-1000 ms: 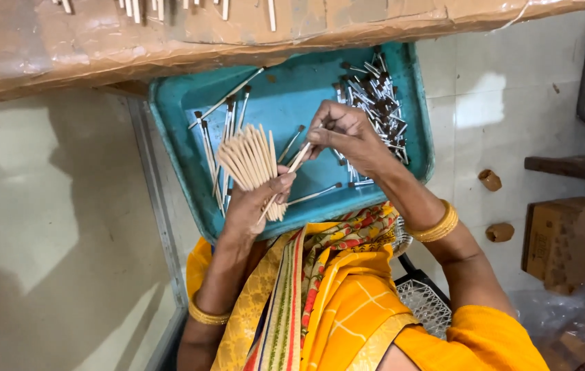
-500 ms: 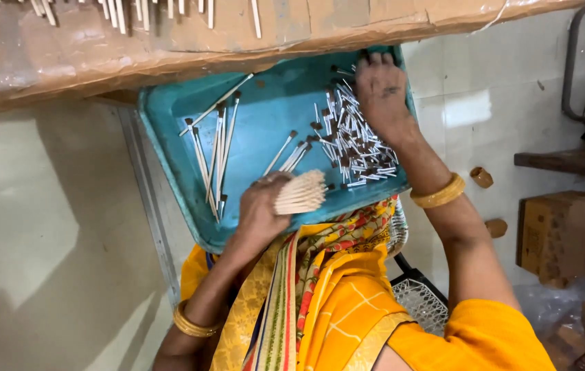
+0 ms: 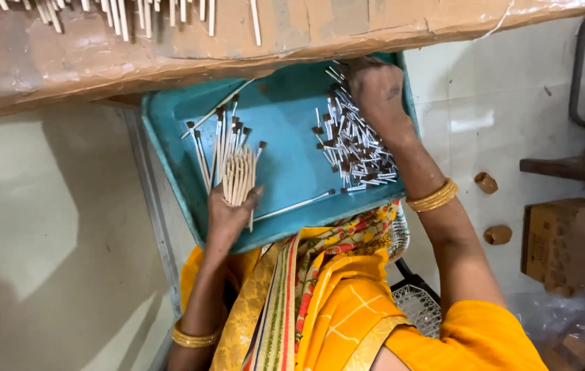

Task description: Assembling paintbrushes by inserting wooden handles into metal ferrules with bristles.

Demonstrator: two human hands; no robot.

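Tiled floor, teal tray point(image 3: 292, 172) on lap | left hand point(image 3: 232, 214) fingers clamp stick bundle point(image 3: 237, 177), tips aligned | right hand point(image 3: 377, 93) digs into loose pile point(image 3: 354, 148), grip hidden

A teal tray point(image 3: 285, 117) holds pale, brown-tipped sticks point(image 3: 237, 175) above yellow-orange floral-edged cloth point(image 3: 334, 288).

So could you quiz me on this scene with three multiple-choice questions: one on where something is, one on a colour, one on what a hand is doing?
1. Where does the loose pile of sticks lie?
A. on the floor
B. in the tray's right part
C. on the carton

2. What colour is the tray?
A. teal
B. red
C. white

3. What is the left hand doing?
A. lying flat and empty
B. gripping a bundle of sticks
C. holding a bangle

Answers: 1 B, the pile sits under the right hand; 2 A, its bare floor is blue-green; 3 B, fingers close round the bundle.
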